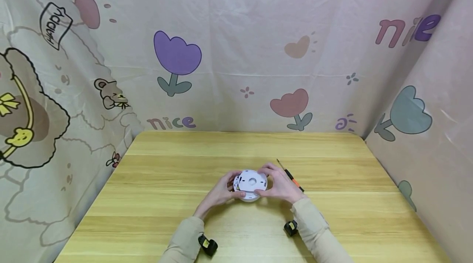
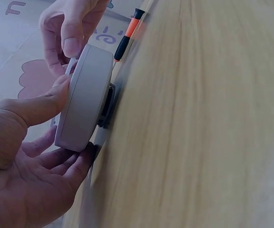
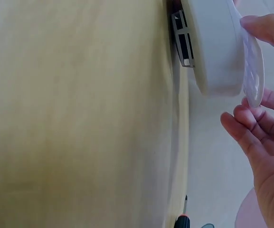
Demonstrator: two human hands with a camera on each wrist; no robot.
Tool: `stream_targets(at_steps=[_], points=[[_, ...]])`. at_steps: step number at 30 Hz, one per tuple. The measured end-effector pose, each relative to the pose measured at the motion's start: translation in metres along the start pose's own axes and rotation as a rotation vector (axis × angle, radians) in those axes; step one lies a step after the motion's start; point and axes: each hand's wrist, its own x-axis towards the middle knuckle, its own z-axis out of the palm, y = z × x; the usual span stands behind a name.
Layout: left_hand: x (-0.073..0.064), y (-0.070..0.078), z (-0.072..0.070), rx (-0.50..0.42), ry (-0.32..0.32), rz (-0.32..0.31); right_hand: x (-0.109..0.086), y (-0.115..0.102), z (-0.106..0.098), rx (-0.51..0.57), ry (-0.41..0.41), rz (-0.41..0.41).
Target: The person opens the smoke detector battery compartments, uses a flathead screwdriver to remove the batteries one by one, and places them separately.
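Note:
Near the middle of the table, both hands hold a white round smoke detector. My left hand grips its thick body, thumb on the near side and fingers round the edge. The round back plate sits over the body, slightly off-centre. My right hand pinches this plate by its rim; in the right wrist view it stands at an angle, with a gap along one edge. A dark slotted vent protrudes from the body's other face, turned toward the table. The inside is mostly hidden.
A screwdriver with a black and orange handle lies just beyond the right hand. The wooden table meets patterned cloth at the back and sides. Small black devices are worn at the sleeves.

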Motion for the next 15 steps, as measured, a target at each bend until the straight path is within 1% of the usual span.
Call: stream_targets(at_steps=[5, 10, 15], points=[[0.000, 0.000, 0.001, -0.016, 0.005, -0.008, -0.004, 0.003, -0.002, 0.016, 0.047, 0.024], [-0.001, 0.000, 0.001, -0.015, 0.015, -0.008, -0.008, 0.007, -0.004, 0.097, 0.041, 0.085], [-0.001, 0.001, 0.002, -0.007, 0.025, -0.015, -0.013, 0.012, -0.007, 0.116, 0.039, 0.144]])
